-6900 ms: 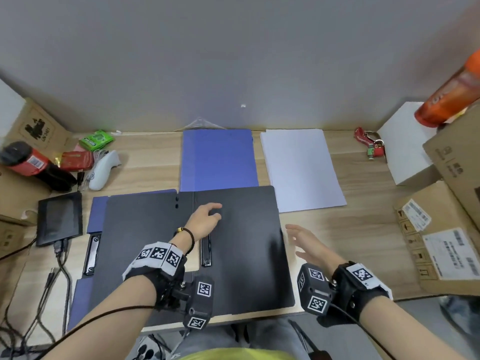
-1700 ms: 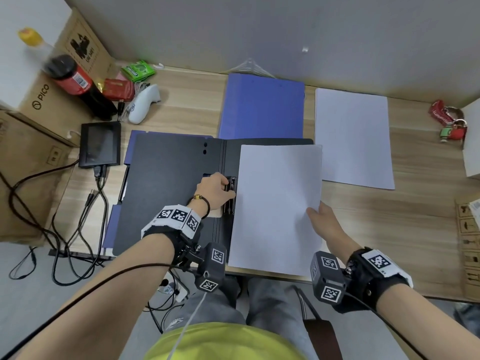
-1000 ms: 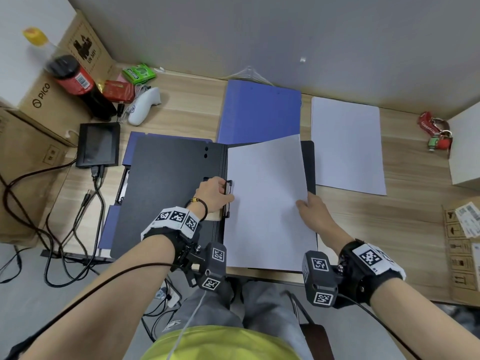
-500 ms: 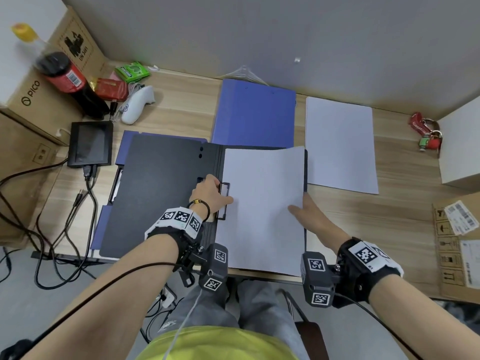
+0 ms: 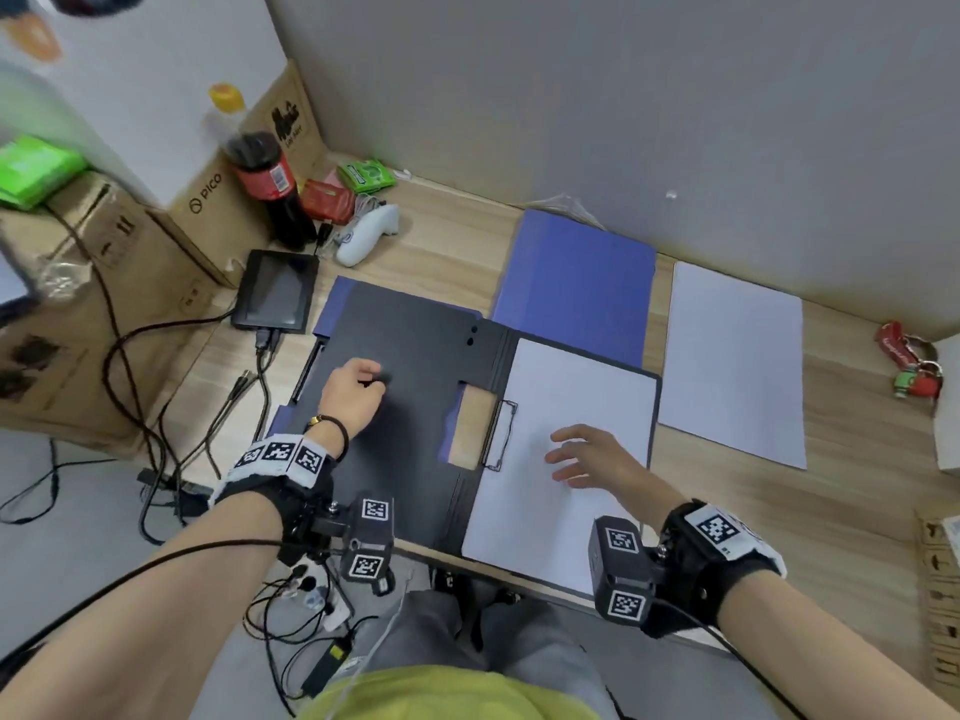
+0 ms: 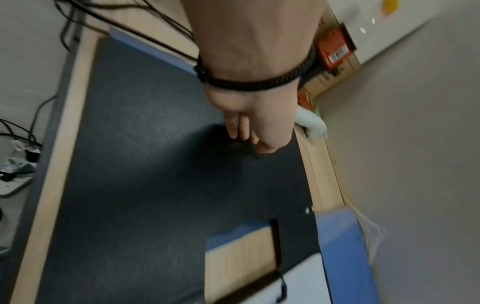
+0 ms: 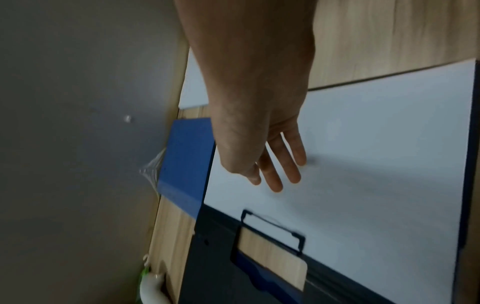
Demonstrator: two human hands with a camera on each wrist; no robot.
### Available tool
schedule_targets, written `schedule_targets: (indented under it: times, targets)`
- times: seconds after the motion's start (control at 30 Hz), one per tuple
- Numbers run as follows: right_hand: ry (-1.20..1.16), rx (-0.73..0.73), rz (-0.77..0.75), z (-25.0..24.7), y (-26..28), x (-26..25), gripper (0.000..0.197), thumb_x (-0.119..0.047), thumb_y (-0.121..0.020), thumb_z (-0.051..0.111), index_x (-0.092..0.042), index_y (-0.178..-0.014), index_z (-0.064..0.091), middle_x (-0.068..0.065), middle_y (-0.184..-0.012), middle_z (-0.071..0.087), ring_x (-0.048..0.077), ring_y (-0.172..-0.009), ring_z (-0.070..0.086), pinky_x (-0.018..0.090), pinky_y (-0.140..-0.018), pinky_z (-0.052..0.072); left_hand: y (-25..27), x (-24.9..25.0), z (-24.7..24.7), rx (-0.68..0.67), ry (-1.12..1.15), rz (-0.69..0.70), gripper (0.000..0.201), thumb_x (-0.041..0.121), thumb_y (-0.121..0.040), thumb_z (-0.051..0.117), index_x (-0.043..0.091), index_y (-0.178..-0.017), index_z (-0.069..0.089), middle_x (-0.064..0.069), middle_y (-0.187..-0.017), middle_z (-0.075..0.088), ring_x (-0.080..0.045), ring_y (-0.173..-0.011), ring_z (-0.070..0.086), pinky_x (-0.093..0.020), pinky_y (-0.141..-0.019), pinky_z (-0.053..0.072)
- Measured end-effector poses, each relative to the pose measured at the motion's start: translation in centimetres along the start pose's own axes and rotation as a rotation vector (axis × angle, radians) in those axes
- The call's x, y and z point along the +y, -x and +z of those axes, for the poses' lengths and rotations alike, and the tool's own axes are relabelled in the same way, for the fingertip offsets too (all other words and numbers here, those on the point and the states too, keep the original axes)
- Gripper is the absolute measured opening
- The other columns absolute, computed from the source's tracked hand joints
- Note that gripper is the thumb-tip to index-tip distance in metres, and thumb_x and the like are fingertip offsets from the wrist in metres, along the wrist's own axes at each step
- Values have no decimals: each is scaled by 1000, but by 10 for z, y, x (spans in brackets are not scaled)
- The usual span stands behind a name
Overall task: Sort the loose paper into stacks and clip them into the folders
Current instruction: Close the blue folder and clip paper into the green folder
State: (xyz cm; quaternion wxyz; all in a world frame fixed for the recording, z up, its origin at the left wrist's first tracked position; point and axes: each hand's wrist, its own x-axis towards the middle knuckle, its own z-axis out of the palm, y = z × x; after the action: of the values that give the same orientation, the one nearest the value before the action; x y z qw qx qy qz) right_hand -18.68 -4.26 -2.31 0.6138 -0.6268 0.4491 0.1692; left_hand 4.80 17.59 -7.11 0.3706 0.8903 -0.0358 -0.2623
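An open black folder [image 5: 400,356] lies at the desk's front edge. A white paper stack [image 5: 566,491] fills its right half, with the black wire clip [image 5: 500,434] lying over the stack's left edge. My left hand [image 5: 356,389] hovers over the left cover [image 6: 142,164], fingers loosely bent, holding nothing. My right hand [image 5: 582,452] is spread over the stack [image 7: 376,164], fingers straight, just right of the clip [image 7: 272,232]. A closed blue folder [image 5: 571,283] lies behind. More loose white paper [image 5: 732,356] lies at the back right. Another blue folder [image 5: 332,304] shows beneath the black one.
At the back left stand a cola bottle [image 5: 265,184], a white controller [image 5: 369,233] and a small black screen [image 5: 278,296] with cables [image 5: 156,381] trailing off the desk. Cardboard boxes [image 5: 130,252] line the left. Red keys [image 5: 909,366] and a white box [image 5: 950,407] sit at the right.
My left hand has let go of the clip and moved left over the cover. The clip now lies down on the paper. My right hand released the sheet's edge and spread over it.
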Motion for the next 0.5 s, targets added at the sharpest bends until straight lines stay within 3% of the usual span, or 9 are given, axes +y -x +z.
schedule_targets:
  times: [0.17, 0.3, 0.43, 0.5]
  targets:
    - [16, -57, 30, 30, -18, -7, 25, -16, -92, 54, -15, -117, 57, 6, -106, 63, 19, -81, 63, 27, -73, 49, -6, -46, -41, 111, -105, -148, 40, 12, -82, 63, 15, -121, 62, -16, -126, 59, -35, -120, 53, -36, -107, 37]
    - [-49, -53, 73, 44, -32, -2, 28, -15, -91, 57, -21, -118, 51, 4, -104, 60, 20, -88, 61, 27, -73, 50, 0, -56, -49, 37, 121, -167, 44, 5, -83, 60, 9, -127, 54, -15, -131, 57, -30, -121, 54, -38, -108, 38]
    - [-188, -35, 115, 53, -46, 0, 20, -25, -86, 60, -19, -103, 53, 5, -93, 57, 20, -83, 59, 31, -75, 45, 5, -46, -63, 1, 235, -179, 44, 10, -82, 67, 21, -122, 54, -13, -121, 61, -30, -109, 61, -39, -102, 44]
    - [-234, -24, 156, 53, -50, -4, 15, -28, -90, 58, -16, -99, 54, 6, -97, 56, 23, -93, 58, 33, -81, 44, 11, -34, -75, -95, 264, -144, 42, 7, -80, 69, 22, -118, 56, -14, -114, 67, -31, -100, 66, -44, -97, 50]
